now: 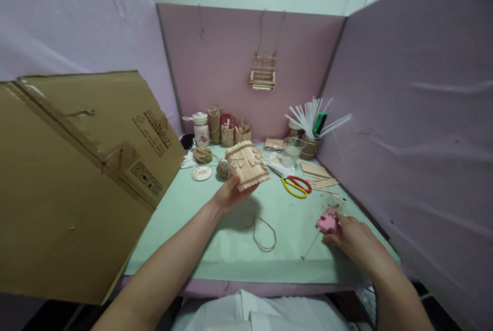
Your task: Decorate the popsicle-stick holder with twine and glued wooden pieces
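Observation:
My left hand [230,193] grips a small craft-stick box [248,166] near the middle of the table, raised a little above it. Petal-shaped wooden pieces decorate the box's face, and scalloped strips run along two edges. Below it a loop of twine [265,248] hangs or lies; where its upper end goes I cannot tell. On the right, my right hand [348,236] is closed around a pink glue gun [328,222], whose thin wire stand reaches toward the front edge. The fingers hide the gun's handle.
Scissors [296,186] and thin wooden strips [318,174] lie right of centre. Twine balls [202,154], a white lid [202,173], a bottle [201,130], a clear cup [293,149] and a pot of glue sticks [310,146] stand behind. A large cardboard box [88,177] blocks the left side.

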The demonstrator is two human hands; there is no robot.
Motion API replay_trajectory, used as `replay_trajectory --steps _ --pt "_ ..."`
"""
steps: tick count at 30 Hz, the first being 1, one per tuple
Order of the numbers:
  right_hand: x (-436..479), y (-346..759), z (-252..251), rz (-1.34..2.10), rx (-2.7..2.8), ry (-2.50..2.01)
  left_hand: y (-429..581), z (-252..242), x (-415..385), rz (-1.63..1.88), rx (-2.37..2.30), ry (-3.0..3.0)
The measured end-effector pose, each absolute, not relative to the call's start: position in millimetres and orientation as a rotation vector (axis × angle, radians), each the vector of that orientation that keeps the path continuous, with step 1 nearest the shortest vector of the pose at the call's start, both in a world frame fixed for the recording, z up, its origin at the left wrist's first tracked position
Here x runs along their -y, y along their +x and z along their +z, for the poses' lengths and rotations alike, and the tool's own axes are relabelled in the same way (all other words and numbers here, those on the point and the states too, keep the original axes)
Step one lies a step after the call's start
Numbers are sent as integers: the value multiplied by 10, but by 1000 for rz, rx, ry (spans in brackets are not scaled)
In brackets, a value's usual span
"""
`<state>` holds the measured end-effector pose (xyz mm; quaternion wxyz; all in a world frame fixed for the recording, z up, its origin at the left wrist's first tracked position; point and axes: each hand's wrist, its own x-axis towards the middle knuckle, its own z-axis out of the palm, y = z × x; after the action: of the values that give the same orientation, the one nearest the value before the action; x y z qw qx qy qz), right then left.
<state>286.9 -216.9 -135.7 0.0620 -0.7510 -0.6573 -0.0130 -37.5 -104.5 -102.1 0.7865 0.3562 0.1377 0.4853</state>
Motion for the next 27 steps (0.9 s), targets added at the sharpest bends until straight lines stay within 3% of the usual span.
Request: replay_trajectory --steps 7,16,27 --pt "2129 2876 -1342 -90 1918 -2401 -394 -1073 1026 1066 -340 759" --pt "2156 2881 -1276 165 1857 -2325 -379 -1047 1056 1068 -362 771" --pt "2352 2301 -959 697 1391 -1407 -279 -1006 1144 1103 -469 870"
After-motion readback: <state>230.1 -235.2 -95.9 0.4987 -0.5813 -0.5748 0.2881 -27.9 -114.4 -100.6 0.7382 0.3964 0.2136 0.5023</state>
